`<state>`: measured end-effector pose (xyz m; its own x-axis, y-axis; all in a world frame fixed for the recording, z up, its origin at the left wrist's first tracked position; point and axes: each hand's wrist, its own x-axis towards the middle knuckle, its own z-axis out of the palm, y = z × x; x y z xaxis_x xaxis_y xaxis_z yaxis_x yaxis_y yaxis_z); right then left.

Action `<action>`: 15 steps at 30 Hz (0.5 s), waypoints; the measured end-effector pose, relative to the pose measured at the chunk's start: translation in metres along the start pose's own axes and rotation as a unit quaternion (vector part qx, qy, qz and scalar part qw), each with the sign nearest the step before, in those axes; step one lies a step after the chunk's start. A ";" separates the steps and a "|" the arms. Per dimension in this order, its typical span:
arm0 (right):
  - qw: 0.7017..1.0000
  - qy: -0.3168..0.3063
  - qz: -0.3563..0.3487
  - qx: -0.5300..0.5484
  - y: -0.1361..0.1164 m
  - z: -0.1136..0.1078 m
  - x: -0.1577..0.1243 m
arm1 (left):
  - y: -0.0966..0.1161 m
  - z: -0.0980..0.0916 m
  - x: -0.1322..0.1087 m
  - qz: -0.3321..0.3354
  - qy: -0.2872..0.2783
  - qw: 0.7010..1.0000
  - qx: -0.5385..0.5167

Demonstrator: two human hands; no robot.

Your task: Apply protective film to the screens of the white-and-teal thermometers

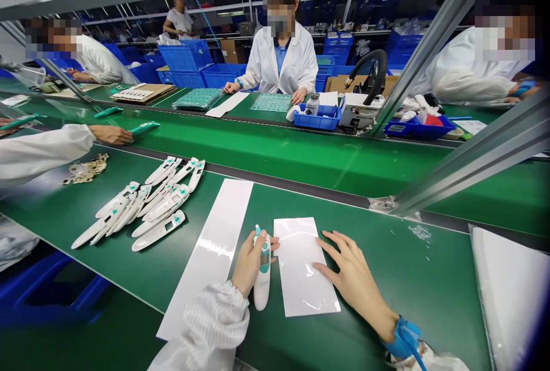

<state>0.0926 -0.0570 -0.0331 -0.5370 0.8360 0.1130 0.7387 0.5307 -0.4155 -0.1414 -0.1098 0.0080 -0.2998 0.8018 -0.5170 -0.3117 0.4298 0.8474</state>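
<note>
My left hand (249, 259) is wrapped round a white and teal thermometer-like device (263, 279), its small screen facing up and its teal tip pointing away from me. Just right of it lies a white glossy sheet (301, 273) on the green table. My right hand (348, 271) has its fingers spread, with the fingertips at the right edge of that sheet; a blue band circles the wrist. A long white strip (215, 233) lies left of the device, partly under my left sleeve.
Several white casings (158, 228) are piled at the left, near small beige parts (88, 169). Beyond runs a green conveyor (258, 153). A co-worker's hand (112, 134) touches a teal item. Clear film (511, 291) lies right. A metal post (429, 44) slants across the right.
</note>
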 end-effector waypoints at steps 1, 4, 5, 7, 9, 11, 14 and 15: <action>1.000 0.005 0.002 -0.012 0.001 0.001 0.001 | 0.002 0.002 0.002 0.003 -0.002 1.000 -0.002; 0.999 0.025 0.013 -0.038 0.006 0.003 0.007 | 0.009 0.009 0.008 0.015 -0.009 1.000 -0.009; 0.998 0.032 0.016 -0.044 0.007 0.002 0.009 | 0.011 0.011 0.010 0.019 -0.012 1.000 -0.011; 0.997 0.052 0.021 -0.051 0.007 0.001 0.012 | 0.013 0.014 0.011 0.022 -0.019 0.999 -0.013; 0.997 0.071 0.020 -0.037 0.003 0.001 0.014 | 0.012 0.016 0.012 0.015 -0.029 0.999 -0.013; 0.998 0.064 0.007 0.010 -0.006 0.001 0.016 | 0.008 0.017 0.013 0.005 -0.038 0.999 -0.013; 0.997 0.011 -0.017 0.078 -0.018 0.004 0.021 | 0.002 0.017 0.015 0.001 -0.038 0.999 -0.017; 0.996 -0.004 -0.021 0.089 -0.021 0.005 0.023 | 0.001 0.017 0.015 0.001 -0.037 0.999 -0.019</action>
<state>0.0625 -0.0500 -0.0261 -0.5698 0.8120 0.1262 0.6323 0.5313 -0.5638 -0.1305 -0.0898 0.0031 -0.2340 0.8320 -0.5031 -0.3455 0.4125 0.8429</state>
